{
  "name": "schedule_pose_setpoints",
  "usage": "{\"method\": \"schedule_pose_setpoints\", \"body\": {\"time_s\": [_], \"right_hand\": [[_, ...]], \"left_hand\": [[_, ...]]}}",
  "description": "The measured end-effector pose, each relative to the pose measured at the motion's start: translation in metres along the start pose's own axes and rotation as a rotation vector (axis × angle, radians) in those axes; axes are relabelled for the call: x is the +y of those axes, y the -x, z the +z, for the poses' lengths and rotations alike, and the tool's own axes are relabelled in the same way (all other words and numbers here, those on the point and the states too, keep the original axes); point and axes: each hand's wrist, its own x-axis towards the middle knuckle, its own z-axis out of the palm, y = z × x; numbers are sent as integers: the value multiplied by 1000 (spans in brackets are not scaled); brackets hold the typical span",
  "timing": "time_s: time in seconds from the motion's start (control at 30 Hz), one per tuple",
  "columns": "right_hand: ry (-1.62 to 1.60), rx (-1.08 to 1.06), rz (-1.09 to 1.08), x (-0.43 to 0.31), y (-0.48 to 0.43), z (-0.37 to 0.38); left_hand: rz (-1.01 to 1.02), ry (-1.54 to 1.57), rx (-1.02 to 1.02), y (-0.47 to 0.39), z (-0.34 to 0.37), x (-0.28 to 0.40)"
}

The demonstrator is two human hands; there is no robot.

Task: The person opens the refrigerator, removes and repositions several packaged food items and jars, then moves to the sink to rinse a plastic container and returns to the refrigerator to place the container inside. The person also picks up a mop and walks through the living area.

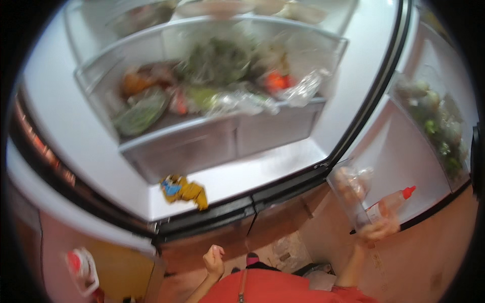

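My right hand (379, 229) is closed around the lower part of a clear squeeze bottle (390, 206) with a red nozzle cap. It is at the lower bin of the right refrigerator door (350, 206), beside a clear plastic bag with brownish, rounded contents (350, 181). My left hand (215, 259) is curled in front of my red top, below the fridge's front edge, and nothing shows in it. A crumpled yellow and blue packet (183, 191) lies on the white fridge floor at the left. Motion blurs the bottle and my right hand.
Above the fridge floor, a clear drawer (185, 151) holds bagged greens and other produce. Further bagged vegetables (435, 125) fill a right door bin. At lower left, a red-capped white container (81, 269) stands in the left door. A plastic bag (290, 252) lies on the floor.
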Motion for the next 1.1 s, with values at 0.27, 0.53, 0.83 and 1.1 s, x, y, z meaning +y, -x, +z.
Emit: {"method": "schedule_pose_setpoints", "body": {"time_s": [0.27, 0.53, 0.83, 1.1], "right_hand": [[317, 139, 249, 152, -27, -27], [-1091, -1026, -298, -197, 107, 61], [-1036, -1297, -970, -459, 175, 81], [-1085, -655, -728, -318, 189, 176]], "left_hand": [[-720, -136, 814, 173, -200, -111], [-614, -413, 1089, 195, -336, -46], [-640, -495, 1040, 195, -334, -45], [-700, -559, 1002, 190, -322, -44]]}}
